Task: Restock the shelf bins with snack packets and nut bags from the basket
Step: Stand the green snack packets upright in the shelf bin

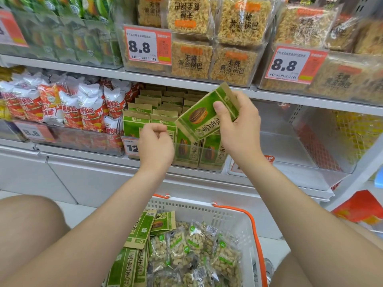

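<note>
My right hand [238, 125] grips a green and tan sunflower seed packet [204, 116], tilted, just in front of the clear shelf bin [187, 165] that holds several upright packets of the same kind [145, 119]. My left hand [155, 143] hovers at the bin's front left with fingers loosely curled, holding nothing. Below, a white basket with orange handles [232, 220] holds more green seed packets [143, 228] and several clear nut bags [199, 245].
Left of the seed bin is a bin of red and white snack bags [83, 108]. To its right stands a clear bin [310, 141] with nothing visible inside. The upper shelf carries crispy rice packs [232, 63] and price tags marked 8.8. My knees flank the basket.
</note>
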Demonstrator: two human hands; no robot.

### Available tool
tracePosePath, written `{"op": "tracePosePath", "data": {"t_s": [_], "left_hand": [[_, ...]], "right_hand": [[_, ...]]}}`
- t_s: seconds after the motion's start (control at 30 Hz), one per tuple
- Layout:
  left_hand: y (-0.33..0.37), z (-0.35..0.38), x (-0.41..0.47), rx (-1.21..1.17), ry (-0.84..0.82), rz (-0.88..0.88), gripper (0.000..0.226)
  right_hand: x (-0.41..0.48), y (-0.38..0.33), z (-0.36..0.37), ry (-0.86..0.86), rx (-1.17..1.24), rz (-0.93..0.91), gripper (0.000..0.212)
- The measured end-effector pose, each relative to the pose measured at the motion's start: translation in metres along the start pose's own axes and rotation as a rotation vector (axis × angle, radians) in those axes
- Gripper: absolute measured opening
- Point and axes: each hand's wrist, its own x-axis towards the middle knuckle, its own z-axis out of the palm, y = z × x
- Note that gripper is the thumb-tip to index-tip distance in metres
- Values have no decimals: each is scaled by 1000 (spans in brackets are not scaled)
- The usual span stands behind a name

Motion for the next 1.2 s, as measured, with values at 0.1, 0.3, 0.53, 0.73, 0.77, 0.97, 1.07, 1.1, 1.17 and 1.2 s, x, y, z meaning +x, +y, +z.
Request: {"op": "tracePosePath", "data": {"t_s": [0.1,0.3,0.53,0.73,0.77,0.97,1.07,1.1,1.17,1.2], "left_hand": [[-7,0,0,215,-146,52,33],[-15,3,-4,525,-254,129,46],[-15,-2,-5,566,-233,188,49],[-21,-6,-1,515,-205,213,42],[-21,-8,0,509,-203,210,37],[-32,-15,4,713,-291,193,27],[-51,-17,12,918,-391,165,18],[-59,-17,14,990,-421,146,16],[-75,-18,15,1120,-502,101,14],[-82,-19,15,1166,-545,85,10]], "right_hand": [[4,4,4,-95,-73,-167,18],[17,28,28,-291,-309,-265,20],[27,28,43,-395,-718,-216,29],[27,28,52,-551,-842,-254,33],[25,28,53,-529,-862,-245,33],[3,24,56,-427,-1044,-327,45],[-13,20,55,-242,-1025,-441,46],[-20,18,56,-229,-974,-517,37],[-39,15,61,-351,-851,-573,19],[-50,15,64,-471,-826,-532,13]]}}
